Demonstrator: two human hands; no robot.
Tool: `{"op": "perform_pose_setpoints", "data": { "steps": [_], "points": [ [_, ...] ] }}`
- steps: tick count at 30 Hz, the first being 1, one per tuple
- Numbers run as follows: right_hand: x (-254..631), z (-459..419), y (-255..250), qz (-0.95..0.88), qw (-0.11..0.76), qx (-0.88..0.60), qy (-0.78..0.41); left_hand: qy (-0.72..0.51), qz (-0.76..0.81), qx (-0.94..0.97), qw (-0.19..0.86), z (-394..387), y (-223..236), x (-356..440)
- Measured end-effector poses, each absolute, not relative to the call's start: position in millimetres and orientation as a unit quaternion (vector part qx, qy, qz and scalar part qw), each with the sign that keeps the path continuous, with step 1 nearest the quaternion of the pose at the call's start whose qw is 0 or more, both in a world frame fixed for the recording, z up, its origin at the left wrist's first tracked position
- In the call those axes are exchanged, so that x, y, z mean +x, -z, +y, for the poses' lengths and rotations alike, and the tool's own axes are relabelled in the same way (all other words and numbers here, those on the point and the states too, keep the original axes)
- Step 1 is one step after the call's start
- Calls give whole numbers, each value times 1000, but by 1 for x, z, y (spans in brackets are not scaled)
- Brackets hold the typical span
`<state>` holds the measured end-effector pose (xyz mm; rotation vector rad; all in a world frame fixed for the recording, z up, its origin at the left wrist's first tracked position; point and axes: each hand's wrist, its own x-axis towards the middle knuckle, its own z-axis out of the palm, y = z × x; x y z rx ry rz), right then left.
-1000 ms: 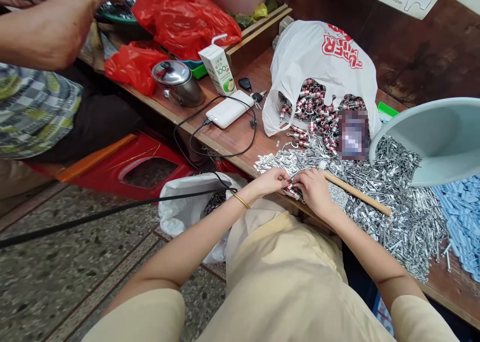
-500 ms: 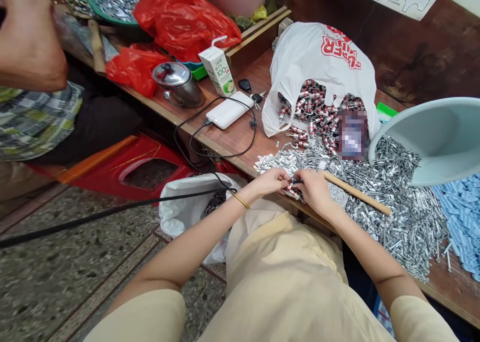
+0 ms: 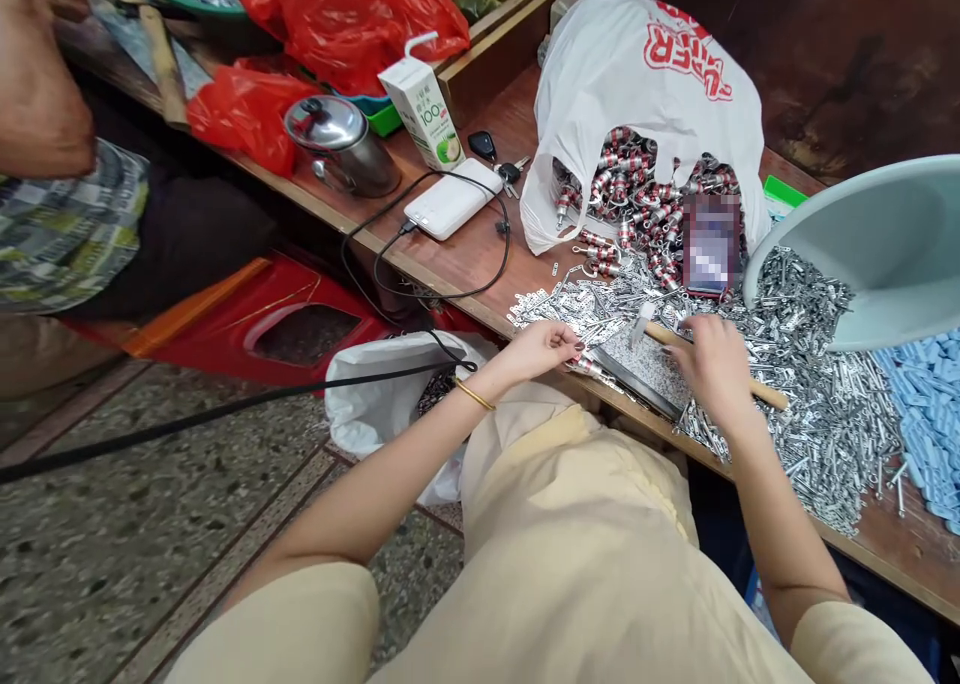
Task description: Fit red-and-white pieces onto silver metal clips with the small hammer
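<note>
My left hand [image 3: 544, 349] is closed in a pinch at the table's front edge; what its fingertips hold is too small to make out. Right beside them lies a red-and-silver metal piece [image 3: 591, 366]. My right hand [image 3: 716, 369] is over a hammer [image 3: 664, 336], thumb and fingers on either side of its wooden handle. The hammer lies across a heap of small silver metal parts [image 3: 817, 444], its head pointing left. Between my hands, a dark metal bar [image 3: 637, 384] runs along the table edge.
Behind, a white plastic bag [image 3: 637, 74] spills red-and-silver pieces. A tilted grey basin [image 3: 892, 254] and light-blue parts [image 3: 926, 424] are to the right. Leftward are a power bank [image 3: 454, 199], a drink carton [image 3: 424, 114], a metal pot [image 3: 345, 149] and a co-worker's arm [image 3: 45, 84].
My right hand has moved right, away from my left hand, onto the hammer handle. The dark bar it covered now shows. My left hand stays near the edge; the view has shifted slightly.
</note>
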<state>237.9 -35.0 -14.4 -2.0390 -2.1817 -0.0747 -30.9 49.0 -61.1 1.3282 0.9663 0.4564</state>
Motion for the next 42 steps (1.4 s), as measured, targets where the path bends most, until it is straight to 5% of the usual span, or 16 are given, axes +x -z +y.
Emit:
{"op": "perform_pose_setpoints", "data": {
  "steps": [4,9,14,22,36,42],
  "points": [
    [279,-48,21,-735,-26,-677,19,-175,434,594,654,52,67,-27],
    [269,-54,3,-756,-13,-654,2,-163,472,665,555,51,65,-24],
    [240,-77,-22,-782,13,-608,-135,-158,480,702,502,47,57,-25],
    [217,-84,-29,-775,-91,-614,-113,-161,471,711,496,46,57,-25],
    [212,-88,-30,-781,-90,-614,-66,-188,471,689,518,45,61,-25],
    [206,-89,-25,-773,-141,-615,-65,-179,441,576,665,49,61,-29]
  ]
}}
